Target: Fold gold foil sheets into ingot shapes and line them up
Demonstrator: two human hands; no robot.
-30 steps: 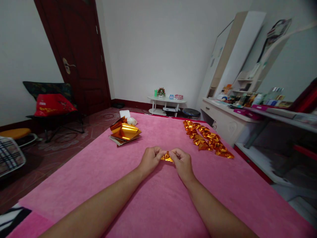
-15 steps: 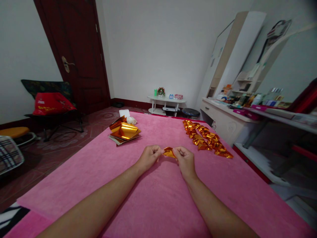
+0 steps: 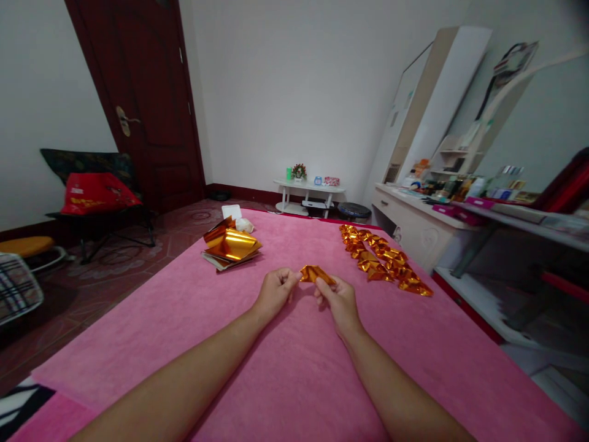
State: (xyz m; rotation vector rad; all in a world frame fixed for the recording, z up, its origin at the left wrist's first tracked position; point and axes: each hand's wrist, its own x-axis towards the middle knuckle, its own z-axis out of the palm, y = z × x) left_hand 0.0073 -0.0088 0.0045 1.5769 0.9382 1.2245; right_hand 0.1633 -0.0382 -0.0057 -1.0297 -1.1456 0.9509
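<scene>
A gold foil piece [image 3: 313, 272] held above a pink blanket [image 3: 294, 356] stretches lengthwise from side to side, its left tip pinched by the left hand [image 3: 276, 292], its right half gripped in the right hand [image 3: 340, 301].

The folded piece [image 3: 313, 272] and stacked sheets [image 3: 237, 244] look like glossy foil paper, the pink cover [image 3: 294, 362] matt, napped cloth.
</scene>
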